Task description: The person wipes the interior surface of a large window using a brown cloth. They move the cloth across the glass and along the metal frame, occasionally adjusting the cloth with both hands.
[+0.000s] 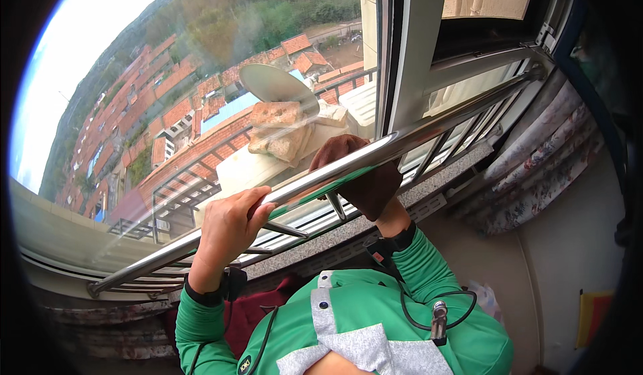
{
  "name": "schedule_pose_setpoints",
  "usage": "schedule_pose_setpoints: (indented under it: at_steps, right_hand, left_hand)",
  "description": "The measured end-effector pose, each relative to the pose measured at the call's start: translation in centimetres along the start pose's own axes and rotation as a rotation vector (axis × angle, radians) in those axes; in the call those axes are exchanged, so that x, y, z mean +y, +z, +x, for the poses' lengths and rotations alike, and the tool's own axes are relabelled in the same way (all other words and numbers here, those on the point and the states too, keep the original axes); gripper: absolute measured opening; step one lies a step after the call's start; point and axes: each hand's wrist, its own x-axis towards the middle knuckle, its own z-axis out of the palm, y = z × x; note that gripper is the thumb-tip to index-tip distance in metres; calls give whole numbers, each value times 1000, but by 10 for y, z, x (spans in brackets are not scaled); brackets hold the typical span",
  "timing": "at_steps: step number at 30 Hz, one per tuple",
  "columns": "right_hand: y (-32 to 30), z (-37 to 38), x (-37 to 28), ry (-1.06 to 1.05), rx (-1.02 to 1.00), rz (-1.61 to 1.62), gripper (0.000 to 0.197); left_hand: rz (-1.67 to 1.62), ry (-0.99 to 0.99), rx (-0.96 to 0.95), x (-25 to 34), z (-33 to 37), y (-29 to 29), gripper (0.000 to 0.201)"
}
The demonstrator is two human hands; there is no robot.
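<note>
My left hand (231, 226) is closed around the shiny metal rail (295, 182) that runs slantwise in front of the window. Right of it, my right hand (392, 218) reaches under the rail with a brown cloth (372, 191) draped over its fingers. Part of that cloth shows above the rail, up against the lower part of the window glass (221, 33) near the frame. The cloth hides the fingers of this hand.
Below the rail are metal bars (335, 204) and a speckled stone sill (462, 163). A white window frame (408, 73) stands right of the glass. Flowered curtains (536, 167) hang at right. Outside the glass are a satellite dish (278, 87) and stone blocks (278, 134).
</note>
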Motion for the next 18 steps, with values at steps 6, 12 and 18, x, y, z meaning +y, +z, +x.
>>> schedule_pose_setpoints:
  at_steps: [6,12,18]
  right_hand:
    - [-2,4,-6,-127,105,-441,37]
    - [-1,3,6,307,-150,474,31]
    - [14,10,-7,92,340,194,18]
  left_hand:
    - [-20,-16,-18,-2,1,2,25]
    - [-120,13,95,-9,3,5,22]
    - [-233,-48,72,9,34,11,25]
